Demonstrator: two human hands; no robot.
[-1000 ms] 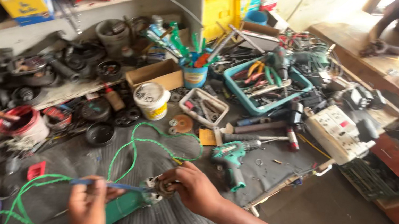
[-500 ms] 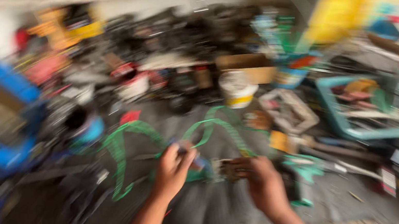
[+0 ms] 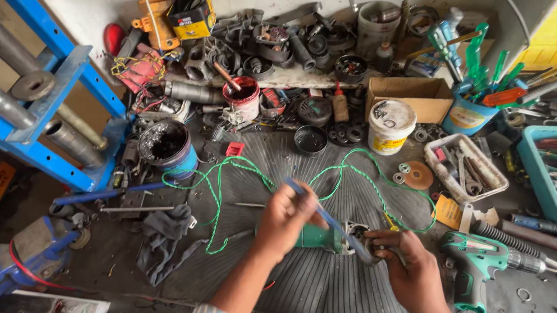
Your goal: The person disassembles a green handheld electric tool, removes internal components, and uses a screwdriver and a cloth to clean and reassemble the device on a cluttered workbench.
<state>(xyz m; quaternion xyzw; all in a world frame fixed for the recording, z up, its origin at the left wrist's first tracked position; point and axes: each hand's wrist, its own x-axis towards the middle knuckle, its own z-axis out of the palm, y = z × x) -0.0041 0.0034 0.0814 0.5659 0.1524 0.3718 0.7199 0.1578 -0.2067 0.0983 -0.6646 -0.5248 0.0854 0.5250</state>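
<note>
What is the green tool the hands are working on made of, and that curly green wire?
The green tool looks like hard plastic with a smooth, slightly glossy shell; its grey head beside the right hand seems bare metal. The curly green wire looks plastic-coated, since it bends in loose loops. The left hand holds a thin blue-handled tool, probably plastic over metal.

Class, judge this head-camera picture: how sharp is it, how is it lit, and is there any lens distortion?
Head view: sharp throughout, left hand and right hand crisp; even, soft light, faint shadows; overexposed glare at the top right corner; wide-angle bending shows along the blue frame.
</note>
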